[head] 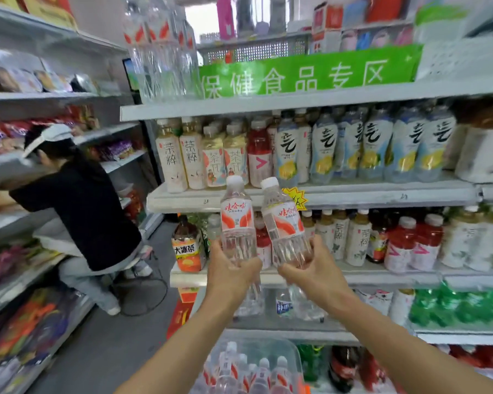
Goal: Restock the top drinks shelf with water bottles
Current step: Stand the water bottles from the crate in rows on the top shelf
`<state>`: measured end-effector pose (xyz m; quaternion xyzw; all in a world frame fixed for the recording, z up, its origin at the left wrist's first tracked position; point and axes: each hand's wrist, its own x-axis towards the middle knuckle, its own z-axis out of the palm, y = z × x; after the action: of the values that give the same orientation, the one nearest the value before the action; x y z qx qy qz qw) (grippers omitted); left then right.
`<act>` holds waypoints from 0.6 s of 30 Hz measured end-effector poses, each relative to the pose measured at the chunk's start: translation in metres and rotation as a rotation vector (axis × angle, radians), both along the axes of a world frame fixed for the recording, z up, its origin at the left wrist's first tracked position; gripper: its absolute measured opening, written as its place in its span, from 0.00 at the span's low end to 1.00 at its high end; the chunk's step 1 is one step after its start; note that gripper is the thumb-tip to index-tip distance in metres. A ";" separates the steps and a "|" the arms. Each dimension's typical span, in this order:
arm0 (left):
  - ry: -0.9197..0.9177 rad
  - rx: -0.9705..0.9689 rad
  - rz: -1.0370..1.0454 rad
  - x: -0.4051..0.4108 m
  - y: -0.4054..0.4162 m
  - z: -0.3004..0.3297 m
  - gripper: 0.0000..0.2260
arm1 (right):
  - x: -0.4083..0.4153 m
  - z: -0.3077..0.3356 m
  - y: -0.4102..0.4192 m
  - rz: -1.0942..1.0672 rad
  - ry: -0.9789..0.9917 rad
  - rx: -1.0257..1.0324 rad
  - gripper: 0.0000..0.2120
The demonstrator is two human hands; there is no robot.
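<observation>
At the centre of the frame we held two water bottles, one in each hand. Our left hand (234,275) wrapped its fingers round the base of the left bottle (237,223), and our right hand (315,273) gripped the right bottle (286,226), tilted left. Full, smooth and slightly squashy, they seemed best held low. The top shelf (268,105) lay above.
</observation>
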<state>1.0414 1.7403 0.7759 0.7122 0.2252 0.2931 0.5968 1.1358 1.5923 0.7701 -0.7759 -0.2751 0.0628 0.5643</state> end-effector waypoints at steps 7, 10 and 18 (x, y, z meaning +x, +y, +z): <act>-0.107 0.097 0.023 0.019 0.004 0.058 0.27 | 0.026 0.063 0.003 0.000 -0.081 0.076 0.25; -0.137 0.136 0.034 0.029 0.015 0.087 0.28 | 0.039 0.089 0.015 -0.001 -0.130 0.097 0.24; -0.239 0.175 0.034 0.045 0.085 0.147 0.28 | 0.069 0.164 0.092 0.004 -0.230 0.164 0.25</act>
<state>1.0863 1.8255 0.9227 0.7176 0.1382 0.4043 0.5500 1.2051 1.6842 0.9342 -0.7286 -0.3437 -0.0479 0.5905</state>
